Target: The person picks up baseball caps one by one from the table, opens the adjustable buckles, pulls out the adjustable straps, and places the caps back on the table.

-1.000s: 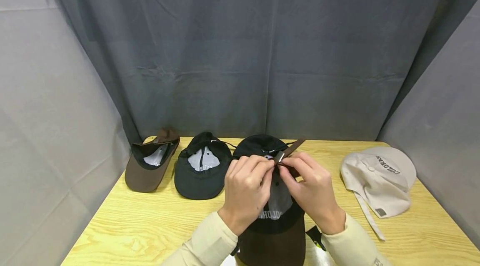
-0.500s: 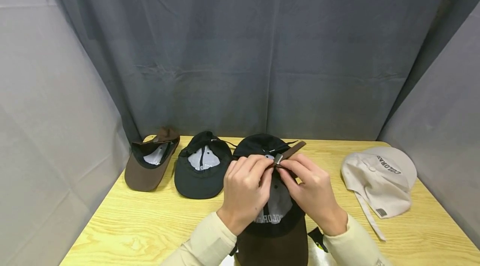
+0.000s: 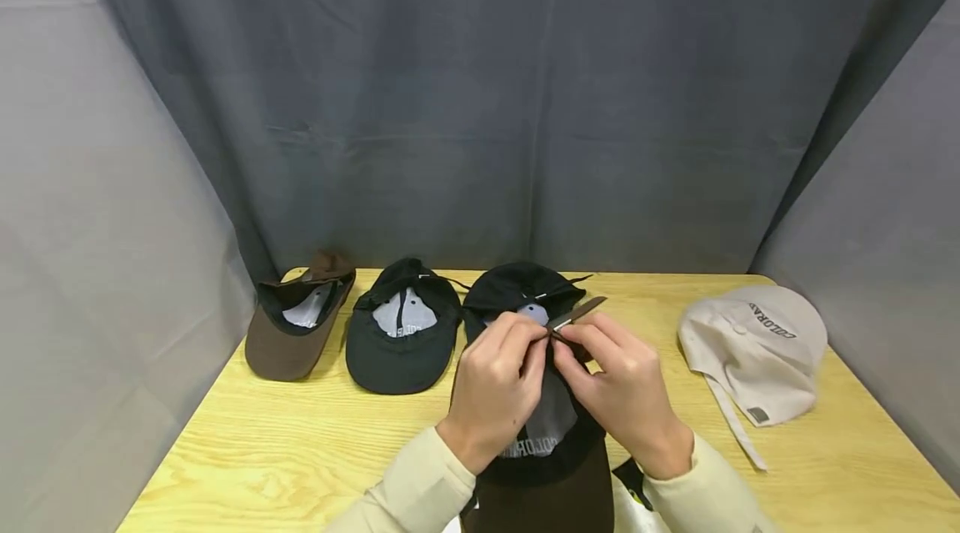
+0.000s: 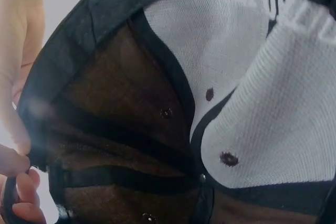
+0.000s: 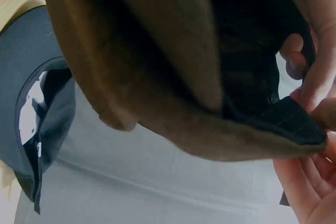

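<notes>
Brown cloth shows on the brim of the brown cap (image 3: 543,504), held above the middle of the table (image 3: 225,475), its brim toward the near edge and its lining facing up. At its back a strap (image 3: 588,309) meets a small metal buckle (image 3: 561,323). The left hand (image 3: 495,391) pinches the cap beside the buckle; the right hand (image 3: 628,379) pinches the strap close by, though which layer each fingertip bears on is too small to tell. If either pinch eased, the narrow strap could slide in the buckle; a twist in it could make it jam. Beyond, toward the far edge, a black cap (image 3: 510,287) could be nudged by a wide pull. Left of it sits another black cap (image 3: 393,366), then a second brown cap (image 3: 285,349) near the far left corner. A beige cap (image 3: 757,349) lies toward the right edge.
</notes>
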Motion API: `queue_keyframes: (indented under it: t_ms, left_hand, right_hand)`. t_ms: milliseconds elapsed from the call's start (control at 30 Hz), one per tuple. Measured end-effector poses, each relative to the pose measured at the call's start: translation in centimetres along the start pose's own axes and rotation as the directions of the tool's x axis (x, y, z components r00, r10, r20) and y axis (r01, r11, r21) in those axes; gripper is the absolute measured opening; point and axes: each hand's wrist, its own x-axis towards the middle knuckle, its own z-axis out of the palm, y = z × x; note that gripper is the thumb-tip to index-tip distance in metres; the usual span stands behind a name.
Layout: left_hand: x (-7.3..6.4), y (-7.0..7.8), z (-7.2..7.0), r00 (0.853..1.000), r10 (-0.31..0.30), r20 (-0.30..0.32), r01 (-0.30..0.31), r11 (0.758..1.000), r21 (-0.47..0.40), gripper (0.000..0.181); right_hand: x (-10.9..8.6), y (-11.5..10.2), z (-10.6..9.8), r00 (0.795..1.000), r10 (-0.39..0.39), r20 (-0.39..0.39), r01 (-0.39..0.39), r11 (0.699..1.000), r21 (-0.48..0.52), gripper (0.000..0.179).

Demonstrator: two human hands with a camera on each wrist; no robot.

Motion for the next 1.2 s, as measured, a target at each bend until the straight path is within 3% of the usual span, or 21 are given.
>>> queue_keyframes:
  t_ms: [533, 1200]
  left_hand:
    - [0.03, -0.23, -0.15, 0.999, -0.007, -0.033, 0.008, 0.999, 0.047, 0.007]
    - [0.10, -0.51, -0.26, 0.999, -0.022, -0.025, 0.024, 0.996, 0.083, 0.009]
  right_hand:
    - [0.37, 0.03, -0.24, 0.999, -0.032, 0.040, 0.031, 0.999, 0.016, 0.034]
    - [0.45, 0.18, 0.47, 1.000, -0.010, -0.004, 0.010, 1.000, 0.018, 0.031]
